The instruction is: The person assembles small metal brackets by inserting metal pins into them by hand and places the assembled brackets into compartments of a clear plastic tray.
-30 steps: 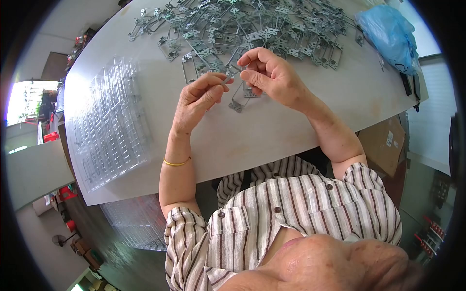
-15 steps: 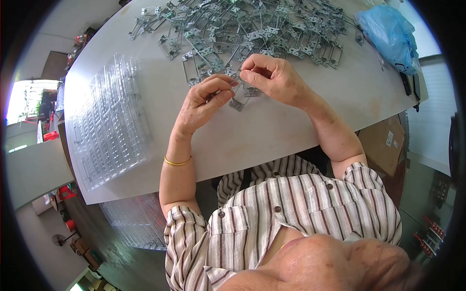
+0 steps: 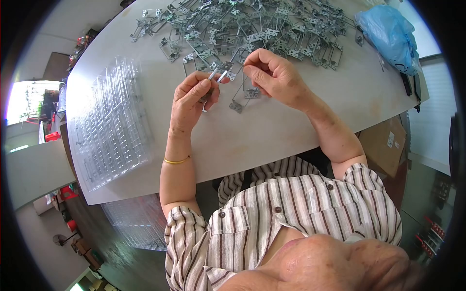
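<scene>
My left hand [image 3: 191, 99] is closed around small grey metal brackets [image 3: 208, 95], with two bright flat ends sticking up past the thumb; fingers hide most of them. To its right, my right hand [image 3: 279, 80] pinches the top of a thin wire frame [image 3: 239, 90]. Two small perforated metal plates sit at the frame's lower end, a left plate [image 3: 235, 106] and a right plate [image 3: 251, 92]. The frame hangs low at the near side of a heap of similar wire-and-plate parts [image 3: 262, 36]; I cannot tell whether it touches the table.
The heap spreads over the far side of the white table [image 3: 233, 140]. Clear plastic trays [image 3: 114, 126] lie at the left, with more trays [image 3: 138, 220] below the table edge. A blue plastic bag [image 3: 388, 36] stands at the far right, and a cardboard box [image 3: 383, 145] is below.
My left hand has drawn away to the left from the right hand and turned, so the bright ends of the brackets now show. My right hand has shifted slightly upward, still pinching.
</scene>
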`<state>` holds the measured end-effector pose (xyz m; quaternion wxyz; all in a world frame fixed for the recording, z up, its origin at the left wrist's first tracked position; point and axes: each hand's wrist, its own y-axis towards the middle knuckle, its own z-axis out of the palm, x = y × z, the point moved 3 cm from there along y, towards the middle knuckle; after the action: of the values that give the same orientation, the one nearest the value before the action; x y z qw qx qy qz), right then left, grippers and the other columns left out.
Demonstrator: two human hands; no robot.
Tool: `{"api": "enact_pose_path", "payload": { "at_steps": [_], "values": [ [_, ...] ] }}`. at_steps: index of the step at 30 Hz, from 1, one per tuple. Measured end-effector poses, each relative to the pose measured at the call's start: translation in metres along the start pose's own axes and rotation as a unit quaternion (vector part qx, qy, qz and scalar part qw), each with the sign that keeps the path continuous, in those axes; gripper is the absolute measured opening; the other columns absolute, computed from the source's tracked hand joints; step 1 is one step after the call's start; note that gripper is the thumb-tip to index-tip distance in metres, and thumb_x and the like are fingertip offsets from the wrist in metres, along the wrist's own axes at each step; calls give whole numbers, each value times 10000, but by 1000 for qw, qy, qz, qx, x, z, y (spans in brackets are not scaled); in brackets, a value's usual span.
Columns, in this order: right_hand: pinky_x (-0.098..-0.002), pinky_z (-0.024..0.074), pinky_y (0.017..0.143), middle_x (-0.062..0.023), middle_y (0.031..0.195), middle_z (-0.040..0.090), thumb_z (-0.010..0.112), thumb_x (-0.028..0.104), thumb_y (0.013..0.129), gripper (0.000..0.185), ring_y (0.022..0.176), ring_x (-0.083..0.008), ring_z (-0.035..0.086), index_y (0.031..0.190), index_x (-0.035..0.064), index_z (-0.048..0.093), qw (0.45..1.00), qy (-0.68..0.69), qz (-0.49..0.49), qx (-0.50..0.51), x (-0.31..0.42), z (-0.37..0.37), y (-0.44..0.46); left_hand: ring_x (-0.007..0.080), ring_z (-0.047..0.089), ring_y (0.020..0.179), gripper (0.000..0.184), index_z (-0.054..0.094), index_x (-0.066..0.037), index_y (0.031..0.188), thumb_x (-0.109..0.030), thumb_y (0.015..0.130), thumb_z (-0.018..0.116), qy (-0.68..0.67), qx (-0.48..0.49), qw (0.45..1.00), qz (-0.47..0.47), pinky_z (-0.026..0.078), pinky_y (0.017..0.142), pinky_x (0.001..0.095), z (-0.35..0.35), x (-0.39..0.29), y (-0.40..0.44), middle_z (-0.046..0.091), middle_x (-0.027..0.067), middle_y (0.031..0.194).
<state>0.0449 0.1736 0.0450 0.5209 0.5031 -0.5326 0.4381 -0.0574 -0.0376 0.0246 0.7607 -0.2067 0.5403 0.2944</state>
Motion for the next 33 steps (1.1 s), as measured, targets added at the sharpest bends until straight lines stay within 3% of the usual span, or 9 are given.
{"api": "enact_pose_path", "payload": {
  "at_steps": [2, 5, 8, 17, 23, 33],
  "values": [
    [-191, 414, 523, 53, 791, 585, 632, 200, 1058, 139, 620, -13, 505, 1097, 67, 638, 999, -14, -39, -3, -5, 4, 1, 116, 561, 682, 204, 653, -12, 972, -192, 1043, 587, -4, -5, 1000, 2, 413, 529, 212, -1, 0, 0, 711, 254, 1138],
    [-196, 406, 526, 58, 790, 575, 635, 174, 1051, 132, 631, -15, 499, 1115, 59, 639, 999, -40, -11, 8, 3, 4, -2, 110, 561, 684, 205, 655, -9, 981, -190, 1046, 585, 0, -2, 1000, 2, 417, 528, 210, -1, 0, 0, 709, 250, 1144],
    [-219, 470, 651, 41, 812, 643, 657, 130, 1031, 119, 750, -20, 556, 1056, 14, 657, 999, -26, 24, 4, 10, 3, -2, 107, 564, 689, 205, 658, -6, 994, -192, 1048, 588, 10, 10, 1000, 4, 418, 527, 208, 0, 1, 1, 706, 245, 1152],
    [-221, 445, 530, 36, 749, 618, 632, 144, 1046, 119, 622, -33, 547, 1066, 26, 627, 999, -11, 38, 21, 9, 3, -2, 105, 559, 710, 207, 677, -3, 1031, -197, 1044, 607, 24, 34, 999, 25, 384, 527, 205, -1, 3, 1, 710, 213, 1166],
    [-248, 505, 522, -18, 774, 662, 584, 127, 1061, 175, 629, -76, 620, 1191, 12, 565, 999, -8, 32, 28, 6, 3, -2, 68, 495, 661, 178, 698, 23, 1034, -144, 1027, 639, 53, 33, 998, 15, 394, 567, 219, 2, 2, 0, 728, 163, 1080],
    [-289, 619, 625, -84, 878, 695, 595, 268, 1077, 331, 692, -146, 712, 1204, -35, 558, 965, 197, 124, 124, 1, 0, 2, 68, 511, 675, 200, 711, 33, 1050, -158, 1002, 675, 53, 76, 996, -5, 392, 589, 224, 6, 2, -3, 692, 74, 937]
  ]
}}
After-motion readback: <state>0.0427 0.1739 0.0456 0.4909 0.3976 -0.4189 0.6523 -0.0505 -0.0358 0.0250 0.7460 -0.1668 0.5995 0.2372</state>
